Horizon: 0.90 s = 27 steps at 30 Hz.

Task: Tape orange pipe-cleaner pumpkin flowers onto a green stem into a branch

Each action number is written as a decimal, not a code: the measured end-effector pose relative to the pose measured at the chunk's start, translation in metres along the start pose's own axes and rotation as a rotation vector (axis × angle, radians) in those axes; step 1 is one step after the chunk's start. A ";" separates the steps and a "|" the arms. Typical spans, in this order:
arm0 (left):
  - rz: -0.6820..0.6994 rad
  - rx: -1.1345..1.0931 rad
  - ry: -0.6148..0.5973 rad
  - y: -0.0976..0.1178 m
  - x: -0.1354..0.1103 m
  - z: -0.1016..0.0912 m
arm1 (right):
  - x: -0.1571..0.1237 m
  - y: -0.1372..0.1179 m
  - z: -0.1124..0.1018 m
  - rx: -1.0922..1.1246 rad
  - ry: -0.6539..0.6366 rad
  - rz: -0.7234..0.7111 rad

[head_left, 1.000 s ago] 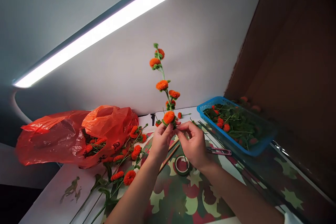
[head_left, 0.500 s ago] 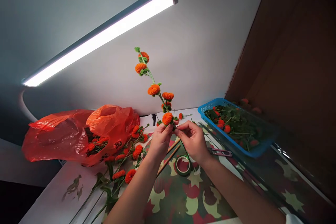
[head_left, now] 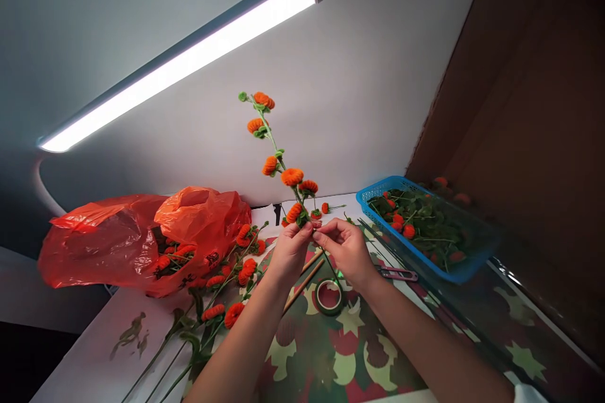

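Observation:
Upright between my hands stands a spray of orange pipe-cleaner flowers (head_left: 292, 177) on a green stem, with a small green bud at its tip. My left hand (head_left: 290, 250) pinches the stem just under the lowest bloom. Close beside it, my right hand (head_left: 347, 250) has thumb and forefinger pressed together at the stem's lower part. A thin dark green strip rises from the roll of floral tape (head_left: 329, 296) on the table to my right fingertips. The fingers hide the exact spot where tape and stem meet.
Left lies a red plastic bag (head_left: 108, 239) with orange flowers; more flower stems (head_left: 234, 315) lie before it. Two wooden sticks (head_left: 305, 284) and a pink-handled cutter (head_left: 399, 274) rest on the patterned mat (head_left: 331, 352). A blue basket (head_left: 362, 196) holds flowers at right. A lamp (head_left: 189, 63) hangs above.
The flower spray has turned about its stem, so its blooms face differently. Both hands stay in nearly the same place, fingers still pinched at the stem.

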<state>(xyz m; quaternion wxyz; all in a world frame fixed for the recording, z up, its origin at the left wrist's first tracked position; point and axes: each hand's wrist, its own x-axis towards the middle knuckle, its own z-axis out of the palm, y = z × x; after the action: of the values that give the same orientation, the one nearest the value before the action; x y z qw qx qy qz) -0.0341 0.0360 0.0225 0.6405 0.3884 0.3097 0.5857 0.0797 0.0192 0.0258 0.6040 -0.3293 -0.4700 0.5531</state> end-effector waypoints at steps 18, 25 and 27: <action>-0.068 0.071 -0.322 0.005 -0.004 -0.017 | 0.006 0.000 -0.019 0.583 -0.515 0.803; 0.105 0.122 -0.138 0.008 0.002 -0.017 | 0.007 -0.005 -0.017 0.649 -0.439 0.731; 0.242 0.267 -0.103 0.008 0.004 -0.021 | 0.007 -0.005 -0.017 0.701 -0.438 0.772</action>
<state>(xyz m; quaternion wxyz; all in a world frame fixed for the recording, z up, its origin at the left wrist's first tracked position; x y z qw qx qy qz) -0.0558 0.0430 0.0194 0.5231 0.5339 0.3023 0.5915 0.0973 0.0270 0.0260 0.3194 -0.1346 -0.2180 0.9123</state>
